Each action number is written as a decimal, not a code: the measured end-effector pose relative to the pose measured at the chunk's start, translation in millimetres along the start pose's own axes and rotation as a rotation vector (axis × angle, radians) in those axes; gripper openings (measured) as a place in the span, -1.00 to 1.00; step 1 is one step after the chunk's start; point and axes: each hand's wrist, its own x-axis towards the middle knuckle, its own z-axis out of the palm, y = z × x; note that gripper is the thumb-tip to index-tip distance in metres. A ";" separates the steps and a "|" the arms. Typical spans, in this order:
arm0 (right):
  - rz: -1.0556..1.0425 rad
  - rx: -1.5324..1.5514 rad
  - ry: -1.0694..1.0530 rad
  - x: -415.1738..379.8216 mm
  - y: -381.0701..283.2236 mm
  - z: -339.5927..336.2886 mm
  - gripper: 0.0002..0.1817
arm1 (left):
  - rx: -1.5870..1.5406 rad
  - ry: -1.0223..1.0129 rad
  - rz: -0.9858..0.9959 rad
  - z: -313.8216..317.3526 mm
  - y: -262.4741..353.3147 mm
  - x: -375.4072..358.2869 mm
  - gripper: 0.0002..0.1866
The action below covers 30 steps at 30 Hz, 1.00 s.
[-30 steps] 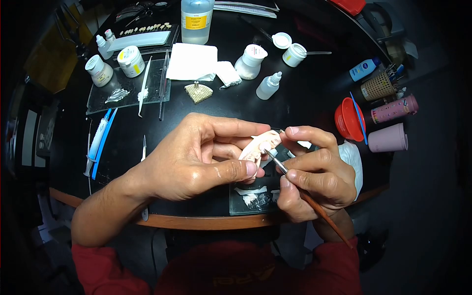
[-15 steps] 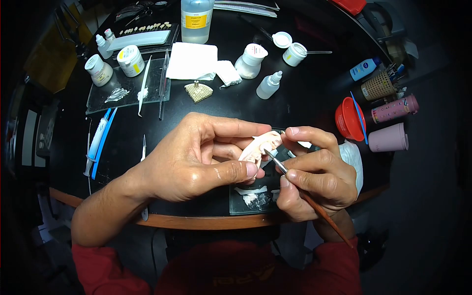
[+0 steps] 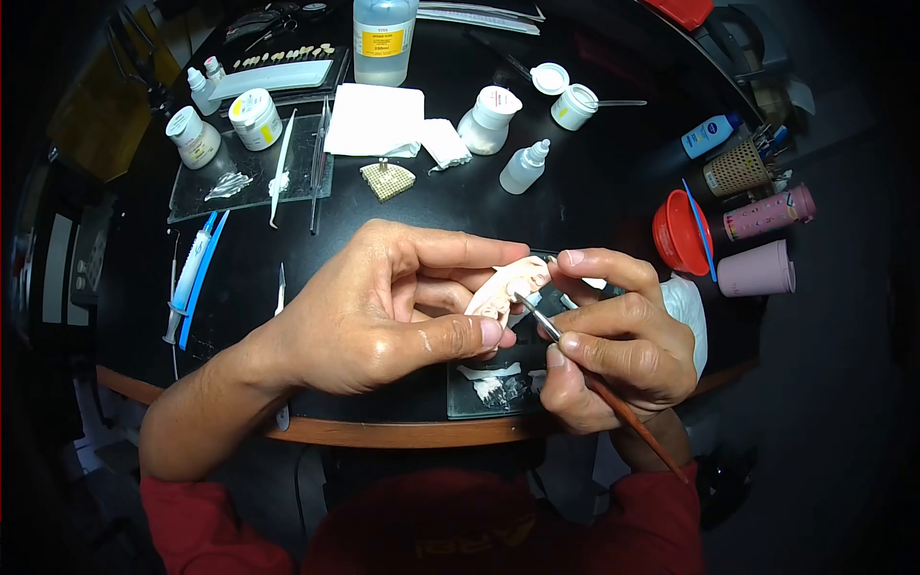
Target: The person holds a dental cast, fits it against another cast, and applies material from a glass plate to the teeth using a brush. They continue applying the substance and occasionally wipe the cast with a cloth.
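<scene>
My left hand point(image 3: 383, 311) grips a pale dental cast point(image 3: 491, 292) between thumb and fingers, above the front of the bench. A thin brush point(image 3: 621, 410) with a brown wooden handle and metal ferrule is pinched in my right hand point(image 3: 623, 335). Its tip touches the cast, or lies very close to it, near the tooth shapes. My right index finger reaches to the cast's far end. Below both hands lies a glass slab point(image 3: 465, 402) carrying smears of white material point(image 3: 494, 388).
Behind my hands stand a dropper bottle point(image 3: 523, 168), white jars point(image 3: 489, 120) and a honeycomb firing tray point(image 3: 387, 180). A second glass slab point(image 3: 216, 196) holds a white spatula point(image 3: 284, 168). At right are a red bowl point(image 3: 676, 235) and a pink cup point(image 3: 757, 268). Syringes point(image 3: 194, 273) lie at left.
Both hands keep almost the same pose. The brush tip has shifted very slightly against the cast; nothing else has visibly moved.
</scene>
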 end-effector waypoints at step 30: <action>0.013 0.048 0.063 2.5 -2.5 1.2 -0.77 | 0.260 0.086 0.042 4.7 5.7 -0.3 -0.30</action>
